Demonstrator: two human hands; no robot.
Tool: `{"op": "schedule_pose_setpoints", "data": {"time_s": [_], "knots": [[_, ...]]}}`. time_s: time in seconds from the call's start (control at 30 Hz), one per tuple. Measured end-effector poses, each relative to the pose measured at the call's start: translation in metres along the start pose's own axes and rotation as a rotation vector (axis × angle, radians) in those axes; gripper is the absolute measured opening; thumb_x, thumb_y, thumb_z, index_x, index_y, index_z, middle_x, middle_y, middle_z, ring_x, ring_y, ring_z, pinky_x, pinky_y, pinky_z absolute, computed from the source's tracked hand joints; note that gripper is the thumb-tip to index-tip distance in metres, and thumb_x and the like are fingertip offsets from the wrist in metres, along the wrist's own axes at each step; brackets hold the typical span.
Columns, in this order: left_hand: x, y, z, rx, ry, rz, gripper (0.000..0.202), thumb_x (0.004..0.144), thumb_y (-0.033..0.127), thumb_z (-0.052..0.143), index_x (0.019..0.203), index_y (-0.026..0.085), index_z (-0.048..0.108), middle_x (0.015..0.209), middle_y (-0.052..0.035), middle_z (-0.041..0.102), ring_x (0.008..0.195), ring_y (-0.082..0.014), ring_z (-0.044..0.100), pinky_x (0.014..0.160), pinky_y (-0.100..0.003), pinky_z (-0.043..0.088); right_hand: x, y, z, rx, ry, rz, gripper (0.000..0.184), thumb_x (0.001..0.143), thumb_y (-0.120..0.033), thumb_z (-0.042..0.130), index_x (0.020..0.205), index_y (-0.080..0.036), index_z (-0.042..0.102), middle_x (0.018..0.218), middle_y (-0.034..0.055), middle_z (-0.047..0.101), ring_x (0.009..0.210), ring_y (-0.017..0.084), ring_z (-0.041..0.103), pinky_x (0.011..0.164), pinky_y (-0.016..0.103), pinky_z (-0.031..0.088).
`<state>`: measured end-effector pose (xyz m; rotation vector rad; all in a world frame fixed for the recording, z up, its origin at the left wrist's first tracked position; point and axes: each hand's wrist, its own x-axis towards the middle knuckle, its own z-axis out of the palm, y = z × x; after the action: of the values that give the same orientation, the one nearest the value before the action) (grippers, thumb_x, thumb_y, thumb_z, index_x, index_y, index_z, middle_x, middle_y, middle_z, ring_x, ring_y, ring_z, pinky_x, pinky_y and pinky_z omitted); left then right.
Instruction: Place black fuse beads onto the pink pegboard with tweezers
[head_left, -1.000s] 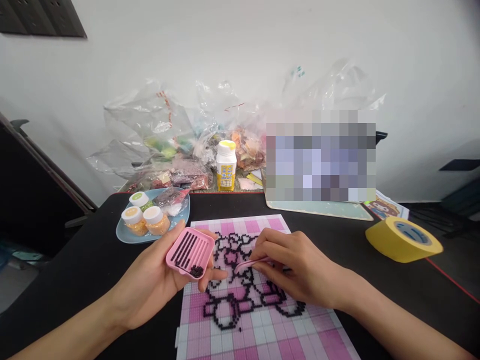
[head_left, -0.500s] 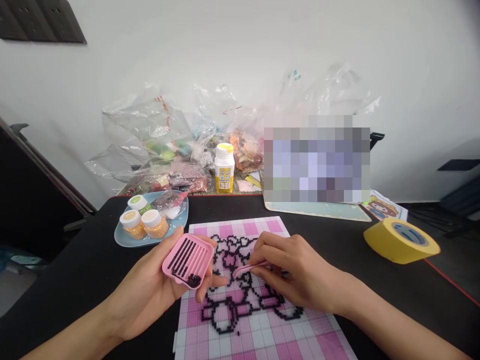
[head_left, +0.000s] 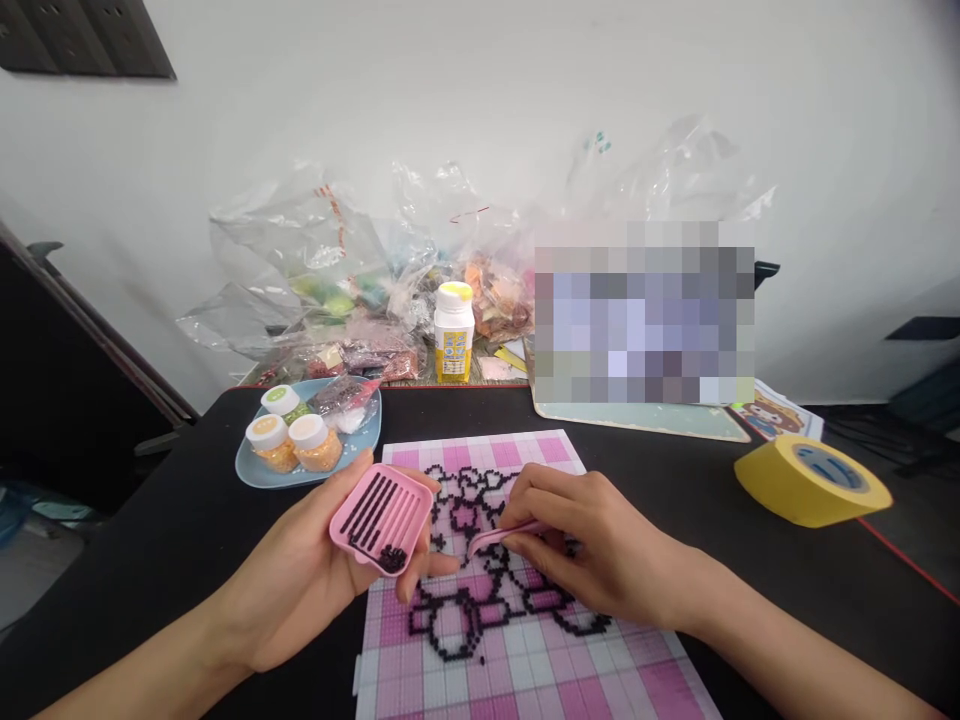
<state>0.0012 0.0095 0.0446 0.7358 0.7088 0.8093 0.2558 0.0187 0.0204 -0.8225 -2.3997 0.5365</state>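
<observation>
My left hand (head_left: 300, 580) grips a small pink ridged tray (head_left: 380, 517) that carries black beads, tilted above the left edge of a pink-and-white checked pegboard (head_left: 517, 650). My right hand (head_left: 592, 545) pinches pink tweezers (head_left: 499, 536), their tip pointing left over the board near the tray. A black bead outline (head_left: 480, 590) covers the upper middle of the pegboard, partly hidden under my right hand.
A blue plate (head_left: 259, 468) with three small bead jars and a bag sits at the back left. A yellow-capped white bottle (head_left: 454, 332) stands before a heap of clear plastic bags (head_left: 330, 270). A yellow tape roll (head_left: 814, 480) lies at the right on the black table (head_left: 150, 540).
Both hands stay almost in place. The tweezers' tip has dipped slightly toward the board near the tray.
</observation>
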Motion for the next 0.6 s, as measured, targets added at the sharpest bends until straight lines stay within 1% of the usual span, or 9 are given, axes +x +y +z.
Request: {"op": "schedule_pose_setpoints", "data": {"time_s": [0.07,0.23,0.37,0.47,0.6], "knots": [[-0.0005,-0.0002,-0.0005,0.005,-0.004,-0.004,0.037,0.089,0.044,0.064,0.091,0.01,0.078,0.067,-0.0051,0.073,0.055,-0.0168,0.065,0.1,-0.054,0.049,0.0,-0.0008,0.0003,0.0,-0.004,0.002,0.019,0.098,-0.023,0.049,0.095,-0.015,0.066,0.086,0.0056,0.06,0.067,0.012,0.055,0.059,0.025,0.045],[-0.0004,-0.0031,-0.0038,-0.021,-0.06,-0.017,0.048,0.096,0.048,0.048,0.1,0.01,0.077,0.074,-0.0074,0.074,0.057,-0.017,0.065,0.096,-0.056,0.051,0.0016,-0.0031,-0.0011,0.019,-0.036,0.007,0.018,0.097,-0.022,0.049,0.093,-0.015,0.065,0.085,0.0049,0.059,0.064,0.011,0.054,0.058,0.024,0.045],[0.0007,-0.0034,-0.0066,-0.004,-0.06,-0.048,0.046,0.095,0.05,0.051,0.103,0.012,0.076,0.074,-0.007,0.073,0.058,-0.0185,0.067,0.094,-0.055,0.052,0.0019,-0.0033,-0.0003,0.024,-0.036,-0.008,0.017,0.098,-0.022,0.049,0.094,-0.016,0.065,0.085,0.0049,0.06,0.064,0.011,0.053,0.057,0.023,0.044],[0.0015,-0.0013,-0.0079,0.01,-0.072,-0.042,0.047,0.096,0.049,0.047,0.106,0.012,0.076,0.074,-0.0074,0.073,0.06,-0.0193,0.067,0.093,-0.055,0.053,0.0013,-0.0032,0.0019,0.02,-0.018,-0.019,0.018,0.098,-0.023,0.049,0.095,-0.016,0.064,0.085,0.005,0.06,0.065,0.011,0.054,0.058,0.023,0.045],[0.0016,0.0037,-0.0081,0.023,-0.084,-0.016,0.05,0.098,0.047,0.043,0.102,0.009,0.076,0.071,-0.0073,0.071,0.061,-0.0197,0.066,0.091,-0.054,0.054,0.0006,-0.003,0.0057,0.007,-0.001,-0.039,0.017,0.098,-0.022,0.049,0.095,-0.015,0.064,0.085,0.0051,0.06,0.065,0.011,0.054,0.057,0.023,0.045]]}}
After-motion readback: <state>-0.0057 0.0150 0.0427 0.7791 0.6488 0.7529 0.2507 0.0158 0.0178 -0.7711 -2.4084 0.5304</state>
